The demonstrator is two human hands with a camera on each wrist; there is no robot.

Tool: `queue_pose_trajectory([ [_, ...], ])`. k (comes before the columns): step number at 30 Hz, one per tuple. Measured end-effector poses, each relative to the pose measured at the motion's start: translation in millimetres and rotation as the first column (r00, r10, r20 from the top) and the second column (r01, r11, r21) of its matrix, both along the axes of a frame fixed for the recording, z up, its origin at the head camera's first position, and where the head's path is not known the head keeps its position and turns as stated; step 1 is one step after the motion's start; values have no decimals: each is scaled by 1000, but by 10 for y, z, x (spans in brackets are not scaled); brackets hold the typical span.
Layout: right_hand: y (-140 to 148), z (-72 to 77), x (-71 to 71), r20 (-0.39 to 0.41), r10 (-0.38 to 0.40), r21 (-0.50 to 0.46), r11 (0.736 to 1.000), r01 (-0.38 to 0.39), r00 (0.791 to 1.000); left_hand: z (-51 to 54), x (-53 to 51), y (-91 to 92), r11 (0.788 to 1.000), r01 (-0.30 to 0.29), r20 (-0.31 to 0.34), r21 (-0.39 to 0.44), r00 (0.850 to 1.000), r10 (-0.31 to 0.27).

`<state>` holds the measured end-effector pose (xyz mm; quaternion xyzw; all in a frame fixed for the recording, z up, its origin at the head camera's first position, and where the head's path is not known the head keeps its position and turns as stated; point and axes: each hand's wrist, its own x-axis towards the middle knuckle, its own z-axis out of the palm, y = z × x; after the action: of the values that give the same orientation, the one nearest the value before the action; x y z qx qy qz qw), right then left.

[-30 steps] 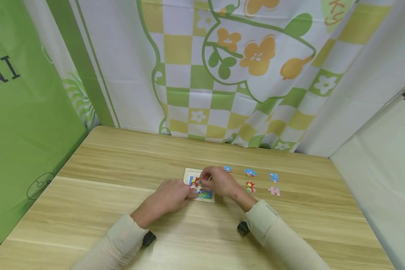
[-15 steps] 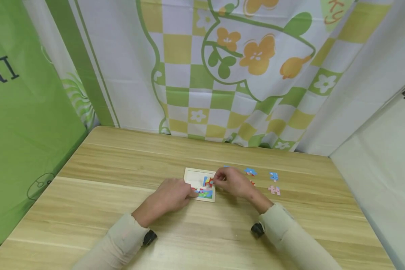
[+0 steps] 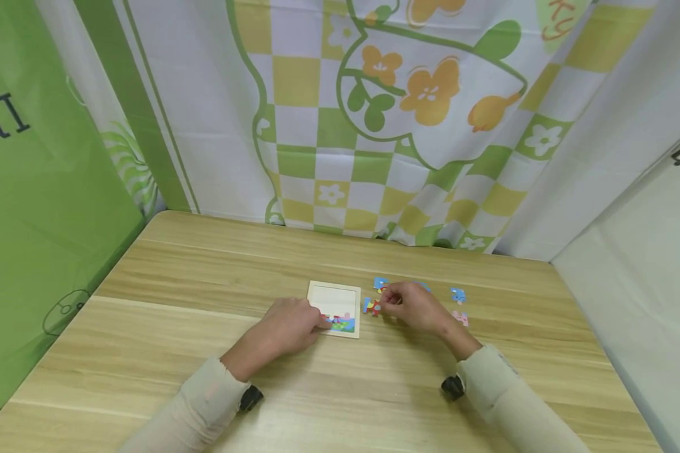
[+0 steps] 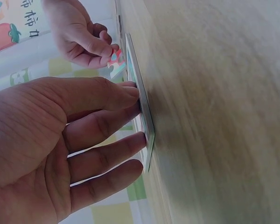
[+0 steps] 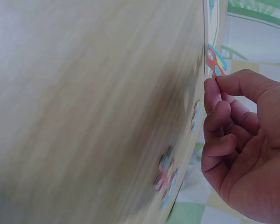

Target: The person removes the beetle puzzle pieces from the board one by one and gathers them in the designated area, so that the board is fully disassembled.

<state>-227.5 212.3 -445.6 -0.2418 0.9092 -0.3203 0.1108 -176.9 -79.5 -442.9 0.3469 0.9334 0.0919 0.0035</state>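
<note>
A small wooden puzzle tray (image 3: pixel 334 284) lies on the table, with pieces fitted along its lower part and bare wood above. My left hand (image 3: pixel 289 324) rests at its lower left corner. In the left wrist view, the thumb and fairly straight fingers (image 4: pixel 105 151) touch the tray's edge. Just right of the tray, my right hand (image 3: pixel 419 308) pinches a red, yellow and blue puzzle piece (image 3: pixel 371 306) between thumb and forefinger. The right wrist view shows that puzzle piece (image 5: pixel 217 59) sticking out beyond the fingertips.
Loose puzzle pieces lie around the right hand: a blue one (image 3: pixel 380 282) behind it, another blue one (image 3: pixel 458 295) and a pink one (image 3: pixel 461 317) to its right. The hand partly hides others. A patterned curtain (image 3: pixel 328 170) hangs behind the wooden table (image 3: pixel 215 251).
My right hand has moved right, lifting the puzzle piece from over the tray to beside it, uncovering bare wood. The left hand has stayed at the tray's corner.
</note>
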Motion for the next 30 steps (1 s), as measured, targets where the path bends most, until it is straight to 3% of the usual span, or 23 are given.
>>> queue_pose_trajectory([
  [13, 112, -31, -61, -6, -47, 50, 998, 47, 999, -47, 19, 34, 999, 22, -126, 42, 992, -17],
  [24, 113, -56, -91, -29, -64, 71, 995, 66, 998, -48, 21, 16, 994, 37, -71, 101, 997, -30],
  [30, 92, -67, -93, -47, -72, 102, 992, 76, 996, -53, 0, -22, 996, 67, -90, 65, 994, -61],
])
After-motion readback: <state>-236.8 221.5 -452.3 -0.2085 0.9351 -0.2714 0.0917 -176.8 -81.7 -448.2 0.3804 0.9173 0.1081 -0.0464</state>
